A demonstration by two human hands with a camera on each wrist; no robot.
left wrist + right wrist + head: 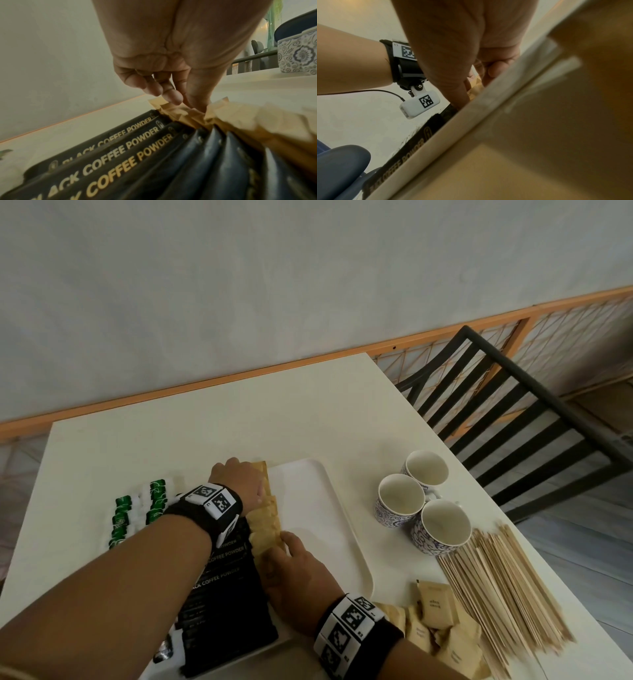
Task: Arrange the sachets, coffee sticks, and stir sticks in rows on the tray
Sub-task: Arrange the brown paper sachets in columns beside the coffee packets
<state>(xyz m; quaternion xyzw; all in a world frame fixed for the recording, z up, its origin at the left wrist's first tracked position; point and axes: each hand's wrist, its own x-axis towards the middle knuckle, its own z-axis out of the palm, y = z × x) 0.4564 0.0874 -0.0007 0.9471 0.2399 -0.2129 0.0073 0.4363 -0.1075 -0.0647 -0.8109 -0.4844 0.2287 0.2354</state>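
The right hand (291, 580) is nearest, wearing a black wristband (356, 635) with printed square markers, and it rests on the near end of a row of tan sachets (265, 517) standing along the white tray (329, 529). Its fingers lie on top of the sachets, thumb reaching toward the bare tray floor; whether they actually pinch a sachet cannot be told, since the right wrist view is mostly blocked by the tray's rim. The left hand (239, 479) sits at the far end of the same row, and the left wrist view shows its fingertips (173, 97) pressing down among the crumpled sachet tops, fingers fairly straight rather than closed around anything. Between the two forearms, just left of the sachet row, black coffee sticks (226, 587) printed "BLACK COFFEE POWDER" lie side by side on the tray. Left of the left hand, green and white sachets (140, 511) sit in rows. To the right of the right hand, off the tray, lie a loose heap of tan sachets (435, 628) and beyond them a big pile of wooden stir sticks (500, 587) on the white table (205, 426). Past the stir sticks stand three patterned cups (424, 501), touching each other. A black chair (513, 392) stands at the far right of the table
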